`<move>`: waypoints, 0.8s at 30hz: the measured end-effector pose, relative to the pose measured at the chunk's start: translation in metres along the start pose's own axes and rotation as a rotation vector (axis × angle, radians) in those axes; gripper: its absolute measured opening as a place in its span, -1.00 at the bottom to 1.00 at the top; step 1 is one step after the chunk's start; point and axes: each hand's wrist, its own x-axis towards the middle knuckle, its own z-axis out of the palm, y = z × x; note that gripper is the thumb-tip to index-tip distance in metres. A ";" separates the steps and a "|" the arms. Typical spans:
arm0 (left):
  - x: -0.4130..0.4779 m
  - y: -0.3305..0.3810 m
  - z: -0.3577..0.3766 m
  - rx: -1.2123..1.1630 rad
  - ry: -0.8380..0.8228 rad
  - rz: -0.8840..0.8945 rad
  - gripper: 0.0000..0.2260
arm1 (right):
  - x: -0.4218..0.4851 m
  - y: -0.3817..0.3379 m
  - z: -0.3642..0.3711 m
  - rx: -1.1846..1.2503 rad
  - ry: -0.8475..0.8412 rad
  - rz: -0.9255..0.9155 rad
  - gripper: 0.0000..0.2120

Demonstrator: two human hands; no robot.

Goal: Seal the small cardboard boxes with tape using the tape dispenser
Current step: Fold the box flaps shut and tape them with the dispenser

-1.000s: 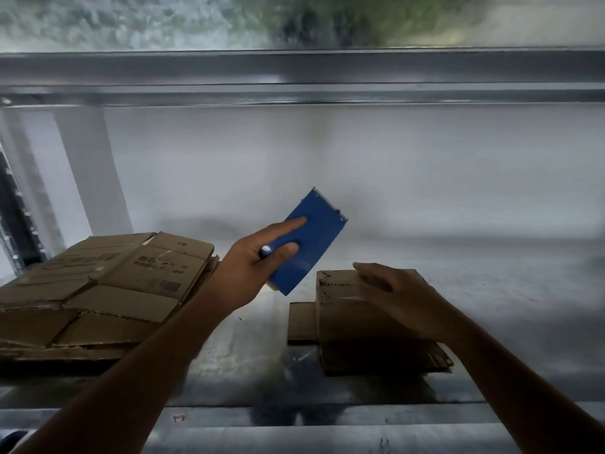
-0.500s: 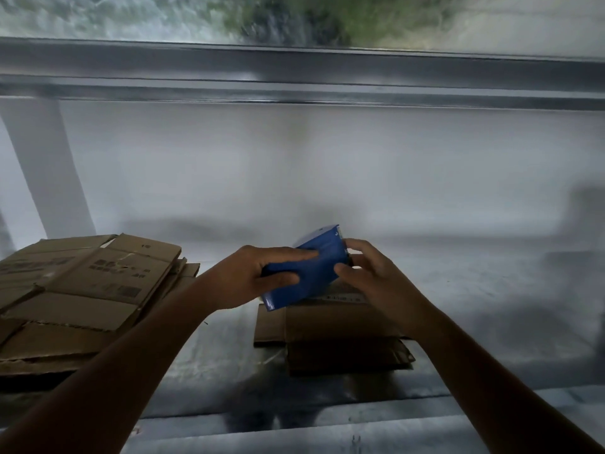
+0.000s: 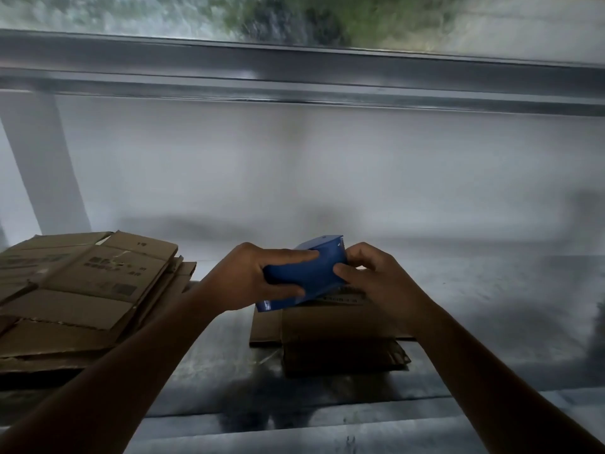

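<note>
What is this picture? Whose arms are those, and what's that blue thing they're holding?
There is no machine here, just a person. The camera sits on the person's head and looks forward and down, so you see their two arms as if they were your own. The left hand grips a blue tape dispenser, a tool that lays down sticky tape. The right hand pinches the dispenser's front end; it is too dark to tell if it has hold of any tape. Just below them a small cardboard box lies on a grey metal surface. Off to the left is a pile of flattened cardboard.
</note>
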 end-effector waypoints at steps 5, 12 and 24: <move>0.000 0.000 -0.005 -0.067 -0.020 0.023 -0.45 | -0.001 -0.005 -0.008 0.124 -0.016 0.052 -0.74; -0.005 -0.002 -0.010 0.482 0.090 0.445 -0.56 | -0.005 0.004 -0.014 0.192 -0.012 -0.013 -0.75; -0.006 0.003 0.002 0.781 0.125 0.707 -0.67 | -0.002 0.002 -0.019 0.222 -0.104 -0.007 -0.70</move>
